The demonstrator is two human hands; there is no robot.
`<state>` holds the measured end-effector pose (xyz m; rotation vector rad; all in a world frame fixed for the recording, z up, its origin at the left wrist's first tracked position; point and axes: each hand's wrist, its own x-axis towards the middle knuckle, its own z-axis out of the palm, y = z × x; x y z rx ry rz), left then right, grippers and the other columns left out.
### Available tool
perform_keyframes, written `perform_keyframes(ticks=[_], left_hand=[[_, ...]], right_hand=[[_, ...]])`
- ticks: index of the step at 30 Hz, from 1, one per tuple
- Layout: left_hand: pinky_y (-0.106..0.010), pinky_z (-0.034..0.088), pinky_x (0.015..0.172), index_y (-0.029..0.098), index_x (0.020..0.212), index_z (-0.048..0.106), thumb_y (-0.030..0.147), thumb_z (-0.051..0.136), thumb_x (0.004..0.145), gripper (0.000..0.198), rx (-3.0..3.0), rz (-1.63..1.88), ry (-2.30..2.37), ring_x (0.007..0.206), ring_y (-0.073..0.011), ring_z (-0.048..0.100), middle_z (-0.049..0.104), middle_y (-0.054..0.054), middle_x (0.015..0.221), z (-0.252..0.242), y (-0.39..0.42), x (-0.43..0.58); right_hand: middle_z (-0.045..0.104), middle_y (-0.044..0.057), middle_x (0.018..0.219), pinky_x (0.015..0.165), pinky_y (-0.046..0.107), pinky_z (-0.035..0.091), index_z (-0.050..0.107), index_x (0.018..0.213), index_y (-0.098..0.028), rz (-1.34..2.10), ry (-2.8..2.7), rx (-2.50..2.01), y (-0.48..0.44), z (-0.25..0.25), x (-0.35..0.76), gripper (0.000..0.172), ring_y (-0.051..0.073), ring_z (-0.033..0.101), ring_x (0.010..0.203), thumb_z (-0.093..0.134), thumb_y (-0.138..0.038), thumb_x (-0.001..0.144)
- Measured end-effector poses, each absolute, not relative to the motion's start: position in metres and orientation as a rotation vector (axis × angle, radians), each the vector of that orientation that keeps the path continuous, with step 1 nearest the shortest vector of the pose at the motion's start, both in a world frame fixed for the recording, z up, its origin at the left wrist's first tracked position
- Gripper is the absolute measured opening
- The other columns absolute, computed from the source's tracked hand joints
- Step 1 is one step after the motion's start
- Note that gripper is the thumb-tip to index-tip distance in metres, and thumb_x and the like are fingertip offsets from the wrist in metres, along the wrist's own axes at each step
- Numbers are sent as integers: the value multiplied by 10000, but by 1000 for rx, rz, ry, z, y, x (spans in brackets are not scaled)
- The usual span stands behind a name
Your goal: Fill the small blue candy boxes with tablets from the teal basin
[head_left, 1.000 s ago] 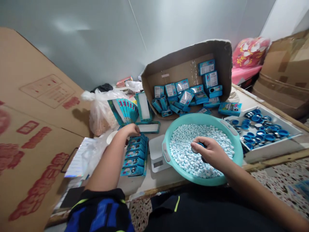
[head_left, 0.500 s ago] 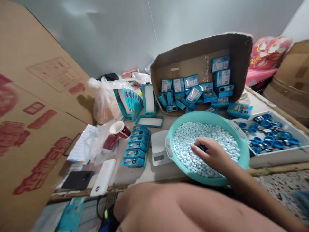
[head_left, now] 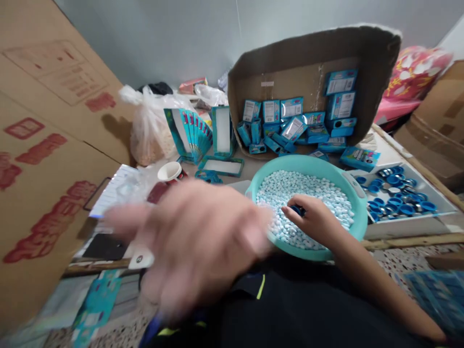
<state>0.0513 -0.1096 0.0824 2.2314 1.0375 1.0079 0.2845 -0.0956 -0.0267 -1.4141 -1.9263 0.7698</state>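
My right hand [head_left: 315, 217] is inside the turquoise basin [head_left: 359, 227], over a mass of small white and pale-blue pellets [head_left: 293, 186]. Its thumb and fingers close around a small round dark-blue container [head_left: 298, 210], which they partly cover. Close to the camera, my left hand [head_left: 203, 237] is strongly smeared by motion. It lies left of the basin in the view and hides most of the row of blue boxes [head_left: 209, 177] and the white scale [head_left: 237, 185]. Whether it holds anything does not show.
A white tray [head_left: 402, 229] right of the basin holds several round blue-and-metal containers [head_left: 406, 209]. Behind stands a cardboard carton [head_left: 286, 72] with several blue boxes [head_left: 293, 128]. A paper cup [head_left: 170, 171] and a clear plastic bag [head_left: 152, 130] are on the left, beside a large carton [head_left: 43, 145].
A blurred left hand has come up in front of the camera, where bare skin filled the bottom edge before. My right hand stays over the pellets, still holding the round container.
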Motion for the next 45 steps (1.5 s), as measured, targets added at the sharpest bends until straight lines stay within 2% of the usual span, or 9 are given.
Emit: perform_keyframes(ticks=[3,4,7,10,16,21,28,33,45], left_hand=[[-422,600,841,436,1327,562,754,-11,988,737,1928,1624,1150,1081,-205,674,719,-18,1000,64,-86,79],[-410,595,814,405,1336,554,671,13,1039,672,1915,1715,1187,1031,-190,679,712,-32,1006,54,-81,88],[-397,596,895,286,1261,646,635,499,1017,451,2420,1346,832,1032,-200,703,741,-59,1088,16,-70,108],[-361,593,931,230,1181,713,479,658,985,322,2691,1047,518,1027,-196,721,757,-70,1164,-15,-61,107],[-361,598,1044,231,1329,682,370,674,984,371,2492,884,494,1195,-213,704,720,-118,1303,-33,-55,89],[-249,644,894,255,1293,700,347,586,1037,295,2397,858,756,1028,-169,764,786,-39,1156,-36,-72,81],[-310,595,957,191,1199,740,163,477,1023,318,2653,1117,1230,1051,-190,731,775,-92,1121,-24,-55,2],[-323,550,995,167,1066,772,236,576,915,257,2228,581,2005,1036,-217,707,769,-79,1118,4,-5,-72],[-271,498,632,195,811,733,412,780,681,257,2012,-232,1967,746,-227,695,749,-47,793,1,85,-100]], right_hand=[[634,48,716,636,324,348,597,748,-214,777,-1920,-1424,-96,-24,284,297,197,551,677,557,-438,938],[637,47,716,645,325,358,602,750,-213,788,-1894,-1418,-96,-24,285,299,199,555,681,562,-442,937],[671,52,756,681,330,402,627,782,-209,887,-1740,-1350,-96,-26,288,294,212,578,719,561,-455,930],[659,42,738,643,317,405,587,723,-213,1016,-1630,-1293,-96,-32,292,260,205,560,700,577,-415,886],[620,19,669,609,300,397,619,689,-211,1168,-1602,-1296,-96,-26,288,262,189,542,667,574,-390,875],[655,34,708,621,306,414,675,727,-213,1220,-1670,-1262,-95,-21,282,294,195,562,674,589,-438,895],[627,51,702,598,321,406,680,767,-209,1194,-1576,-1367,-97,-25,288,468,204,554,659,519,-593,981],[614,48,676,616,333,361,609,711,-223,994,-1768,-1439,-96,-28,286,443,207,553,651,508,-543,1001],[717,65,837,656,336,401,647,838,-229,845,-1964,-1523,-94,-33,286,321,236,653,781,486,-438,1023]])
